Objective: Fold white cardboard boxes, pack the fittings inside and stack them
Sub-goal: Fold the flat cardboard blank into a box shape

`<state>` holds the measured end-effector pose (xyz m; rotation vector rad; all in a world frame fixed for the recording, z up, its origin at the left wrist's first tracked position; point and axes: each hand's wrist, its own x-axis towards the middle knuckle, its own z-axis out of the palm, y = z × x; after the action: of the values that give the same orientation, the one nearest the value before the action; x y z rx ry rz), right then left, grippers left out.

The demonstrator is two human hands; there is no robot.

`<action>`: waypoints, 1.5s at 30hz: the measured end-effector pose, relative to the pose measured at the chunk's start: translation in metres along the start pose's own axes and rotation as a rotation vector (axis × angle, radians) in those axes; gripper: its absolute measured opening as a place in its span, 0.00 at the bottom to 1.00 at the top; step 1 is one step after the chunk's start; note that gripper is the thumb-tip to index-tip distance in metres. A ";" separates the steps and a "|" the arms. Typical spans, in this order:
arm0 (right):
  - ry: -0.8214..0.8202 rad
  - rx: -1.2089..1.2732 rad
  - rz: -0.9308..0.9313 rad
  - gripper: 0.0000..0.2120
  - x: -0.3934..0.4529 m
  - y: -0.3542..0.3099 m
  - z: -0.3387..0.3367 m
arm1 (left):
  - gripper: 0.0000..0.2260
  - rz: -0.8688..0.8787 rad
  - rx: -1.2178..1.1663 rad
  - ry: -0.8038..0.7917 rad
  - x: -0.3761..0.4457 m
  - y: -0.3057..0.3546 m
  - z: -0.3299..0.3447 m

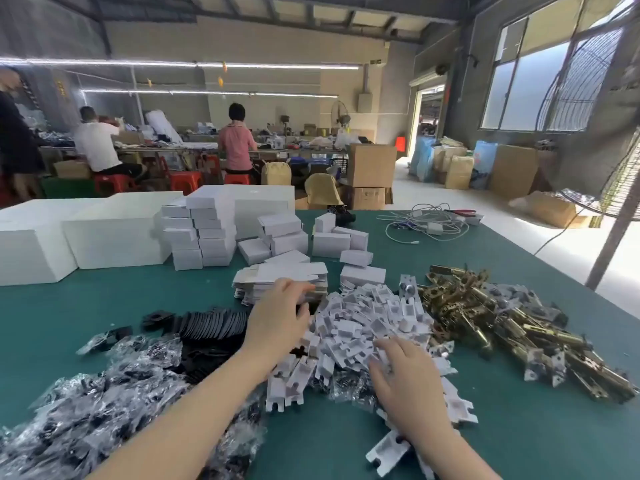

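My left hand (277, 317) reaches to the stack of flat white box blanks (280, 280) on the green counter (519, 427), fingers curled at its near edge; I cannot tell if they grip it. My right hand (403, 372) rests with fingers spread on the pile of white inserts (367, 323). Brass fittings (502, 323) lie to the right, folded boxes (199, 233) stacked behind.

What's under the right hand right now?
The right hand rests, fingers spread, on the heap of white card inserts, with clear bagged parts showing at its left edge. Whatever lies directly beneath the palm is covered.
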<state>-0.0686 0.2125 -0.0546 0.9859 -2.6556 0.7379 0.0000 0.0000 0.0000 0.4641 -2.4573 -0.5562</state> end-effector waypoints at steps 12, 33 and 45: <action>0.179 -0.108 -0.099 0.14 -0.003 0.000 0.020 | 0.14 0.027 0.782 -0.143 0.085 -0.062 0.015; -0.161 -0.340 -0.568 0.19 -0.049 -0.005 -0.005 | 0.14 -0.903 -1.656 -0.011 -0.077 0.027 0.018; -0.025 1.060 0.105 0.13 -0.013 -0.038 -0.015 | 0.18 -0.244 -1.062 0.306 -0.094 0.024 0.031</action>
<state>-0.0331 0.2028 -0.0316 1.0090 -2.2457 2.2605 0.0503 0.0702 -0.0544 0.3460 -1.5162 -1.6060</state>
